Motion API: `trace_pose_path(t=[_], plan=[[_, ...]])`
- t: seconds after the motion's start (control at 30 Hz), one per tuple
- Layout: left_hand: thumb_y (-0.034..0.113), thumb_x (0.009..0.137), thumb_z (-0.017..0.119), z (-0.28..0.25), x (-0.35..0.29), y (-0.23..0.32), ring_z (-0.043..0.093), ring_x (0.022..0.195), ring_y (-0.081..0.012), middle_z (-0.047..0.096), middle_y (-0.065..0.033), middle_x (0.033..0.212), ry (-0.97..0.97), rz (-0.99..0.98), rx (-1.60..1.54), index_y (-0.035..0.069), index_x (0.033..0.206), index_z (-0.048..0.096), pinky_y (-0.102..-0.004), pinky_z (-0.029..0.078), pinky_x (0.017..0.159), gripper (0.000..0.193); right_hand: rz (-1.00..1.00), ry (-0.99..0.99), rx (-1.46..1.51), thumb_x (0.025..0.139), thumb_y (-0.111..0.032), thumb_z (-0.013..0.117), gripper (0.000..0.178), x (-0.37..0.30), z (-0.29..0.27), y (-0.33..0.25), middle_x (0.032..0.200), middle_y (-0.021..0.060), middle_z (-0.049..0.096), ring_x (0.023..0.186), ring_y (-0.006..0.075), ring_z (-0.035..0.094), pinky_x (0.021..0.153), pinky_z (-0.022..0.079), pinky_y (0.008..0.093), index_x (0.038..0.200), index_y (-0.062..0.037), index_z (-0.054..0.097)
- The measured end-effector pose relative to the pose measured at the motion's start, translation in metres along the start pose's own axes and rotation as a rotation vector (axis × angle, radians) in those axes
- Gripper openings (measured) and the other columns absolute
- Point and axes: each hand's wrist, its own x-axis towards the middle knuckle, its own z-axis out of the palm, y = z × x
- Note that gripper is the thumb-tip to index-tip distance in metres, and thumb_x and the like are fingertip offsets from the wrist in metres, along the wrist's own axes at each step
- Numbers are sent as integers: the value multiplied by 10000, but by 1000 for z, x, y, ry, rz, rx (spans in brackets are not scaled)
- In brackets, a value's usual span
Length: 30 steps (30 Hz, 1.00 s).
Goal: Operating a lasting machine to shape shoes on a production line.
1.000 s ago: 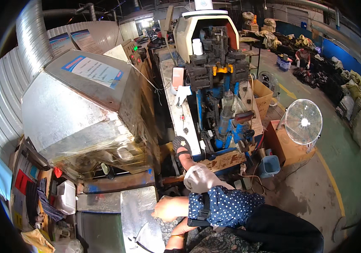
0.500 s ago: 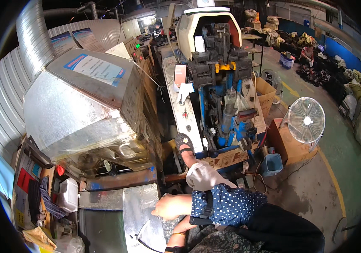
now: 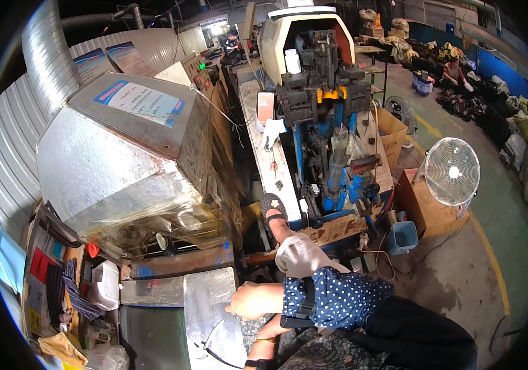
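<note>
My right hand (image 3: 253,300) lies at the edge of a shiny metal plate (image 3: 205,290), its fingers curled in. Their undersides are hidden, so whether they hold anything does not show. A navy sleeve with white dots covers that forearm. My left hand (image 3: 274,327) reaches up from the lower edge, a thin band at its wrist, and passes beneath the right forearm, which hides its fingers. On the plate beside them lies a curved black strip (image 3: 219,359) next to a pale curved shape (image 3: 216,336). Dark patterned cloth (image 3: 319,354) covers my lap.
A big metal-hooded machine (image 3: 100,160) fills the left. Ahead stands a blue and black machine (image 3: 332,148); a foot in a dark shoe (image 3: 272,203) rests by its white side panel. To the right are a fan (image 3: 452,171), a cardboard box (image 3: 427,206) and a blue-grey bucket (image 3: 402,237).
The whole view has shifted slightly. Both my hands keep the same pose. The distant seated person on the right has moved their arms a little.
</note>
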Motion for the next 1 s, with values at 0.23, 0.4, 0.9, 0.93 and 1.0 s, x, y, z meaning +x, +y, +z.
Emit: trace_pose_path(t=[0.23,0.4,0.9,0.93,1.0], plan=[[173,832,771,2,-4,-2,478,1243,-163,545,-61,1365,14,-31,67,71,1346,539,-344,393,1067,573,9,-76,-41,756,-163,693,188,5,5,9,833,138,717,792,330,695,660,565,433,880,-22,710],[176,835,768,5,-5,-4,478,1244,-164,545,-62,1366,28,-50,117,71,1346,539,-344,391,1068,570,25,12,19,773,-164,687,206,3,5,4,874,158,718,830,336,697,687,566,436,915,-17,718],[184,842,759,11,4,-1,479,1248,-169,544,-67,1369,8,-65,217,72,1346,540,-344,386,1073,561,17,-39,-33,766,-204,722,238,8,13,12,878,162,715,824,328,695,690,564,431,917,-20,715],[184,843,759,10,2,-5,479,1249,-169,544,-67,1369,6,-66,224,72,1346,540,-344,386,1074,560,16,-37,-33,766,-204,722,238,9,12,12,878,162,715,824,328,695,690,564,431,917,-20,715],[185,844,757,12,3,-5,479,1249,-170,544,-68,1370,4,-67,238,72,1346,540,-344,385,1074,559,6,-98,-50,859,-193,629,295,8,5,9,851,149,677,829,344,679,653,544,459,1117,-51,620]])
